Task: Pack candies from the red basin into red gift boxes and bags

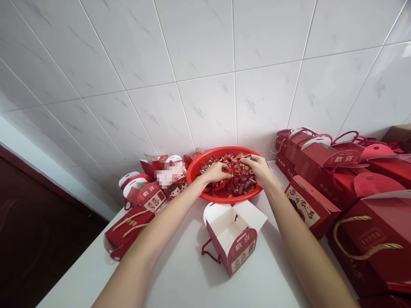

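Small red wrapped packets lie heaped in a red basket, directly beneath both hands. The left hand curls its fingers among them; the right hand bends its fingertips over the basket's right side (whether either grasps a packet cannot be told). Nearer than the hands, between the forearms, an opened red box stands on the white counter. Other red boxes crowd outside each forearm; beyond the hands rises a tiled wall.

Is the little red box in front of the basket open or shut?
Open: the red box has white-lined flaps spread outward, and you can see its white inside.
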`<state>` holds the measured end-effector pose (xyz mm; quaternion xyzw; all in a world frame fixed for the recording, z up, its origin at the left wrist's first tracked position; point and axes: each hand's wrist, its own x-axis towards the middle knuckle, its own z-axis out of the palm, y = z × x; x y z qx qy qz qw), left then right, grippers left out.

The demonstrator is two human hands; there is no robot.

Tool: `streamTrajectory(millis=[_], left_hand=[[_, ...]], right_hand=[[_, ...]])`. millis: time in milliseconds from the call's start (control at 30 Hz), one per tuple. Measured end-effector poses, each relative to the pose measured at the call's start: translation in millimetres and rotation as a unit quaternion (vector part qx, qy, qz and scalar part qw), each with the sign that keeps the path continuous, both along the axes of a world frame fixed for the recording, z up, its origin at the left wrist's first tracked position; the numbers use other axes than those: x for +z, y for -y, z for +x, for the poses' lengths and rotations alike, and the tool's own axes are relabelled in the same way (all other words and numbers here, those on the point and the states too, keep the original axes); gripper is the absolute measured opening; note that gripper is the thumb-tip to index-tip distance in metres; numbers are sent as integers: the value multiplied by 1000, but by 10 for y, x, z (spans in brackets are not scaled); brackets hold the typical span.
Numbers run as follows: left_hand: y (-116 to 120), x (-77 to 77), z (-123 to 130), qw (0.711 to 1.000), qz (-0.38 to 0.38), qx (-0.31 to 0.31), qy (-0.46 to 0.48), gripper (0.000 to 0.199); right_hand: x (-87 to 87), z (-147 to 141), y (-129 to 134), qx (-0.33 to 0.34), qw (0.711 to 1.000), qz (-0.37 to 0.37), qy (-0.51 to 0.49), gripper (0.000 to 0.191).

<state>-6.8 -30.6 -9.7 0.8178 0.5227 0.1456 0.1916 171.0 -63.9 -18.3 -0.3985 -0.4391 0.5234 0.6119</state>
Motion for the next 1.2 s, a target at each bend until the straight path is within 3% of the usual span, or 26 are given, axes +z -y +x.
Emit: streamTrajectory(millis=[167,333,433,533,600,667,733,833,933,1200], left_hand=[[-94,-33,-31,989,81,104,71,16],[-84,-29,-45,984,86,137,79,30],[-45,0,-31,980,134,140,38,36],[26,20,18,982,183,45,11,33],[95,19,70,985,137,-100,-13,28],[171,10,126,967,62,-234,-74,29],[234,-2,173,943,33,-291,-156,40],[271,-25,216,927,66,-268,-252,64],[245,-52,248,919,85,-245,-297,74],[223,-30,331,914,106,-212,-330,55]], right_hand=[[4,-1,-9,-15,999,-10,-29,20],[10,-4,-8,-21,999,-10,-34,20],[7,-2,-9,-25,999,-4,-37,20],[-8,5,-24,-37,998,4,-40,21],[-20,8,-37,-51,998,6,-42,22],[-26,8,-44,-62,997,5,-40,23],[-24,6,-43,-67,997,4,-36,22],[-11,-1,-32,-69,997,1,-36,20],[-1,-8,-23,-75,996,-2,-40,20],[-11,-3,-19,-66,997,-2,-28,20]])
